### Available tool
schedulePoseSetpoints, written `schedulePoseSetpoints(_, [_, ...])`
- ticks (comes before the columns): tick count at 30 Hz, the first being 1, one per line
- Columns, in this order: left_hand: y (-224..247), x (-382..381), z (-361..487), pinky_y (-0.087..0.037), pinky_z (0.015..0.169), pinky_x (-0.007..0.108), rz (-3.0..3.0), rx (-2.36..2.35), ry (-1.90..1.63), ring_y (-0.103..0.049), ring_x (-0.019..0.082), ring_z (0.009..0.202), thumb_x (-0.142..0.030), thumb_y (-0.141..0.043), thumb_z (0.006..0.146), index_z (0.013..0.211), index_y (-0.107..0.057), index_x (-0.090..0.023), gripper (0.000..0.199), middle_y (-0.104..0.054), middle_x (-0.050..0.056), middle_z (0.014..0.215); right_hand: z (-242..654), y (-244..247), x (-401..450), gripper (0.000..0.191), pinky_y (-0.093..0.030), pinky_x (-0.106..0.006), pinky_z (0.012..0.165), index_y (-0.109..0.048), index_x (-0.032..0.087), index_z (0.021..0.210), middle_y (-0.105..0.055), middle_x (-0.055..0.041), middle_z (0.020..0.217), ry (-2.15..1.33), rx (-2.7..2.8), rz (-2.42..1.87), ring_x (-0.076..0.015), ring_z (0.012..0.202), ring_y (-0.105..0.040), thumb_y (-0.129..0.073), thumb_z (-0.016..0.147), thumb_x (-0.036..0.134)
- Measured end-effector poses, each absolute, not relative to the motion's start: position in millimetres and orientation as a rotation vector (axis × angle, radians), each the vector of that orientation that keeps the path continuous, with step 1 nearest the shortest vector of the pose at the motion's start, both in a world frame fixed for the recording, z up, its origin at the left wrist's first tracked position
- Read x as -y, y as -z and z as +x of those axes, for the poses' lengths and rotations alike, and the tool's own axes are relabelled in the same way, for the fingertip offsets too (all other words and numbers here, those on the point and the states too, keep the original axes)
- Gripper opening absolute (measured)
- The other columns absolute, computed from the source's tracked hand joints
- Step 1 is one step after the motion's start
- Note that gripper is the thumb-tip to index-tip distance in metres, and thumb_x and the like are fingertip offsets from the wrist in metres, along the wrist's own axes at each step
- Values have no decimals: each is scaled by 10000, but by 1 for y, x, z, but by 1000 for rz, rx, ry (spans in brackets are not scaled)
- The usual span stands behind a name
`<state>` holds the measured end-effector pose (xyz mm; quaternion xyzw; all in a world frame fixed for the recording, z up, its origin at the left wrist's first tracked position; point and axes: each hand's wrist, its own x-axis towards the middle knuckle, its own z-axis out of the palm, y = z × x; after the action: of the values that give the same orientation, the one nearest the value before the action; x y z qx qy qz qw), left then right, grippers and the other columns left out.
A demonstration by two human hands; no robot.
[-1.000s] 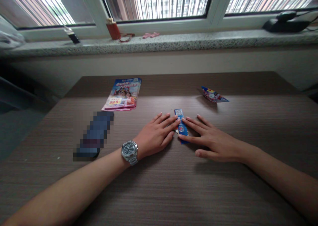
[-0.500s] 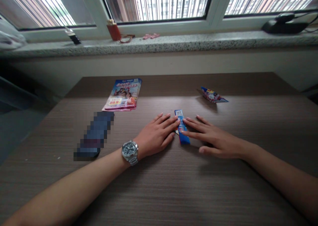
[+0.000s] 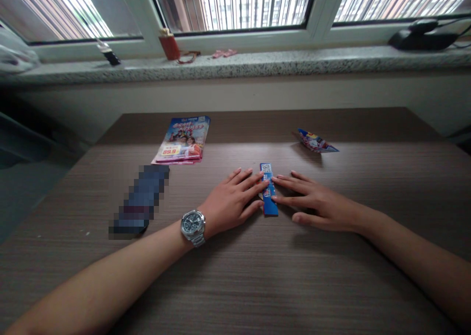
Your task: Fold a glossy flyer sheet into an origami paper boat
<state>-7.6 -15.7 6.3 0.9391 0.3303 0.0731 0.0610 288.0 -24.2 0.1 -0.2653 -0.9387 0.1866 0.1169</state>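
A narrow folded strip of blue printed paper (image 3: 270, 206), with a QR code at its far end, lies on the brown table (image 3: 235, 276) between my hands. My left hand (image 3: 235, 197), with a metal watch (image 3: 193, 224) at the wrist, is open, and its fingertips rest on the strip's left side. From the other side my right hand (image 3: 320, 202) reaches in with fingers spread, their tips at the strip's right edge. Part of the strip is hidden under the left fingers.
A stack of printed flyers (image 3: 184, 139) lies at the back left, with a blurred dark object (image 3: 142, 200) nearer. A folded paper piece (image 3: 316, 141) stands at the back right. On the sill (image 3: 287, 63) are a red container (image 3: 169, 45) and a black device (image 3: 423, 37).
The paper strip has turned slightly, its near end shifting left, so it lies straighter. My right index finger has moved from on top of it to its right edge.
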Motion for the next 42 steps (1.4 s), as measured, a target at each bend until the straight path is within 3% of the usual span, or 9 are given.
schedulePoseSetpoints(9, [-7, 15, -8, -189, 1276, 474, 2834, -999, -206, -286, 251, 1534, -493, -365, 1066, 1573, -348, -290, 546, -334, 26, 1646, 290, -7, 27, 551, -104, -634, 1222, -530, 392, 1459, -89, -56, 1713, -585, 2801, -698, -364, 1540, -201, -655, 932, 489])
schedulePoseSetpoints(21, [-7, 15, -8, -189, 1276, 480, 2825, -1007, -195, -285, 255, 1534, -495, -374, 1064, 1569, -357, -293, 544, -346, 24, 1640, 290, -9, 29, 650, -79, -657, 1215, -578, 450, 1399, 14, 5, 1716, -622, 2827, -678, -407, 1544, -129, -749, 796, 622])
schedulePoseSetpoints(28, [-7, 14, -8, -212, 1270, 487, 2826, -977, -219, -286, 258, 1533, -480, -391, 1061, 1560, -373, -292, 534, -364, 34, 1632, 290, -7, 30, 608, -75, -652, 1220, -592, 457, 1384, -18, 12, 1717, -632, 2793, -687, -400, 1544, -145, -746, 814, 599])
schedulePoseSetpoints(32, [-8, 14, -8, -217, 1271, 489, 2833, -969, -212, -284, 266, 1534, -467, -383, 1064, 1559, -378, -277, 530, -349, 42, 1639, 291, -5, 28, 669, -72, -636, 1229, -489, 389, 1495, -107, -52, 1714, -655, 2767, -713, -364, 1549, -169, -682, 882, 576])
schedulePoseSetpoints(36, [-8, 14, -8, -213, 1274, 492, 2830, -946, -218, -282, 259, 1535, -462, -381, 1066, 1554, -383, -260, 529, -352, 56, 1636, 289, 0, 27, 599, -152, -583, 1246, -448, 334, 1532, -297, -76, 1671, -625, 2668, -808, -309, 1531, -272, -600, 968, 469])
schedulePoseSetpoints(42, [-9, 14, -8, -193, 1286, 475, 2809, -880, -258, -289, 243, 1535, -505, -407, 1050, 1505, -449, -221, 538, -380, 77, 1619, 285, 5, 27, 546, -291, -573, 1216, -433, 324, 1543, -382, -72, 1634, -533, 2536, -904, -302, 1516, -313, -536, 1009, 377])
